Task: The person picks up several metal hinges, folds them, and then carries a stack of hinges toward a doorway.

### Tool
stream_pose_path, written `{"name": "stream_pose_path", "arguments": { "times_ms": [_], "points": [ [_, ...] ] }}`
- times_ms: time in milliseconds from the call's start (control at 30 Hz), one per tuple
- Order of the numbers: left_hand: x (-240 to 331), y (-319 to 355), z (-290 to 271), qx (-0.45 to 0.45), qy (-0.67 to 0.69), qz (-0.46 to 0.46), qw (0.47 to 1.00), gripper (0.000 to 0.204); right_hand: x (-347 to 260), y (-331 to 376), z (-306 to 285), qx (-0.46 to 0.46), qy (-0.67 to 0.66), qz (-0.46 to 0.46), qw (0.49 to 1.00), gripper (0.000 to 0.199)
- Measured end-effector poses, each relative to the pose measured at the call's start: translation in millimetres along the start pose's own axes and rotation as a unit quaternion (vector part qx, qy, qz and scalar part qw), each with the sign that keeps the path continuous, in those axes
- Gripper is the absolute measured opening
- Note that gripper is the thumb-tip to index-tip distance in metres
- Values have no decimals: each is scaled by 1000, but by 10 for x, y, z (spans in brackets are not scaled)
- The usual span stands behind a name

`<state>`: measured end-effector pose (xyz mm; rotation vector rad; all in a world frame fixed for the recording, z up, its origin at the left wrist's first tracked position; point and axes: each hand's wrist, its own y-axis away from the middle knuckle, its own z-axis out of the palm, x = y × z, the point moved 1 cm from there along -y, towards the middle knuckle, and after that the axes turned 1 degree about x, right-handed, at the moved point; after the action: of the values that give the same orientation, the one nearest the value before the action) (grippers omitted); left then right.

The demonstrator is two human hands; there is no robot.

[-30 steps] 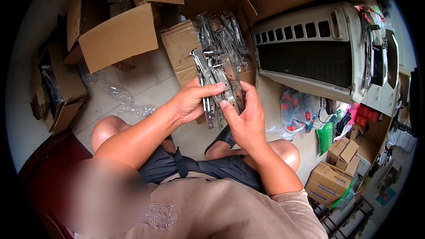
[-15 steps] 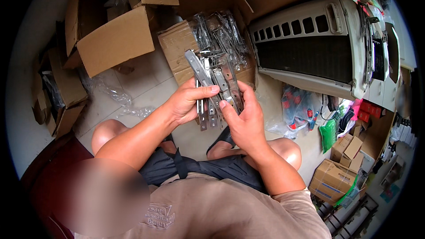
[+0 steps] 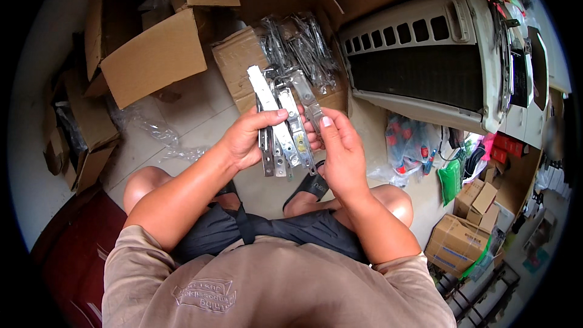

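In front of me, my left hand is closed around a bunch of long, flat metal window hinges, its thumb pressed across the front. The hinges have holes along them and fan out above and below the fingers. At the bunch's right side, my right hand pinches one hinge in a clear sleeve between thumb and fingers. That hinge tilts up to the left, a little apart from the others. Just beyond my hands, several plastic-wrapped hinges lie in an open cardboard box.
Another open carton stands at the far left, with crumpled clear plastic on the tiled floor below it. A large grey-white appliance with a dark grille is at the right. Bagged items and small cartons lie below it.
My right hand has shifted slightly right and drawn one sleeved hinge away from the bunch. The bunch in my left hand has turned more upright, its front strip now catching bright light.
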<state>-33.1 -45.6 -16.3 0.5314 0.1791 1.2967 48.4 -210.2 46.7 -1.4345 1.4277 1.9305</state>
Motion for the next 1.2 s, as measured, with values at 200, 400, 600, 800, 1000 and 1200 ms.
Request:
{"name": "stream_pose_path", "arguments": {
  "times_ms": [200,400,600,800,1000,1200],
  "points": [
    [47,14,-142,46,-26,27,998,41,-27,-53,-8,27,-43,18,999,34],
    [26,-67,-128,75,-48,22,996,50,-17,-92,-108,6,-64,38,997,38],
    [17,-84,-308,74,6,25,997,45,94,-198,-84,-39,-77,14,996,41],
    [2,-146,-152,32,-10,17,999,39,-26,-120,-152,-89,-127,13,988,42],
    [15,-88,33,32,-30,22,999,36,-139,-16,-154,-73,-136,-21,988,43],
    [-83,-131,-140,66,-16,38,997,34,-124,5,-322,-31,-168,-30,985,40]
  ]
}}
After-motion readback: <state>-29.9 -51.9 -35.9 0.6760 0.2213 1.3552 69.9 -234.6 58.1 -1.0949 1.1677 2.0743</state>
